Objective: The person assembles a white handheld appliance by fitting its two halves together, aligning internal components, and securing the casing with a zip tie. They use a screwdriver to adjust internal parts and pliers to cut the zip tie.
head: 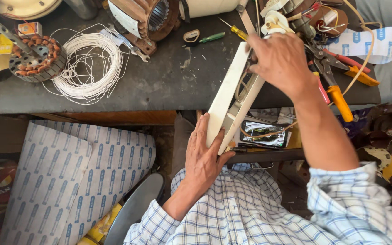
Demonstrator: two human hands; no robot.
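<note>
While the left hand (205, 156) clamps the long white housing's (227, 93) lower end and the right hand (280, 59) grips its top over the surface (169, 81) edge, it looks light, rigid, smooth; hold both ends

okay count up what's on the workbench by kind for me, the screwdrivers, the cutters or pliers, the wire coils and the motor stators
Screwdrivers: 2, green and yellow
Cutters or pliers: 2, orange-handled and red-and-orange-handled
Wire coils: 1, white
Stators: 2, copper-wound and rusty housing
Total: 7
</note>
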